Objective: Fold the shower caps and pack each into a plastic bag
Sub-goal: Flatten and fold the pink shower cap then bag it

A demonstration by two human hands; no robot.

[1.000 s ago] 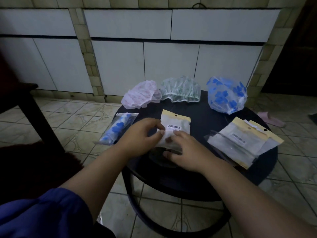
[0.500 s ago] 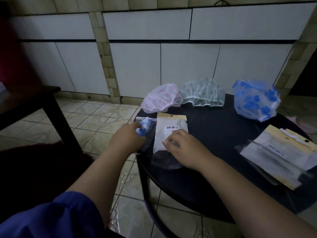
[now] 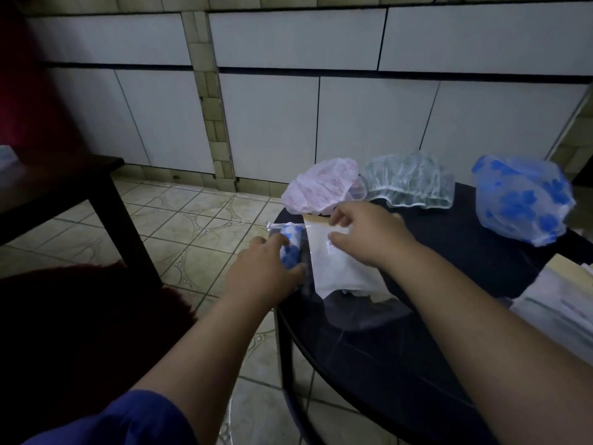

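A: Where were the hands?
B: Apart. The left hand (image 3: 266,268) gripped a packed blue cap bag (image 3: 290,244) at the left edge of the round table (image 3: 449,348), fingers curled round it. The right hand (image 3: 362,234) hovered over the white bag (image 3: 337,268) lying just beside, fingers loosely curled near its tan header; whether they pinched it I could not tell.

A: How did the white bag lie?
B: Long axis running away from the person, header at the far end, white cap material spilling from the near end. The right hand was nearer it.

A: And the rest?
B: A pink cap (image 3: 324,184), a green cap (image 3: 410,181) and a blue-flowered cap (image 3: 523,197) sat unfolded along the far edge; spare bags (image 3: 555,303) lay at the right edge.
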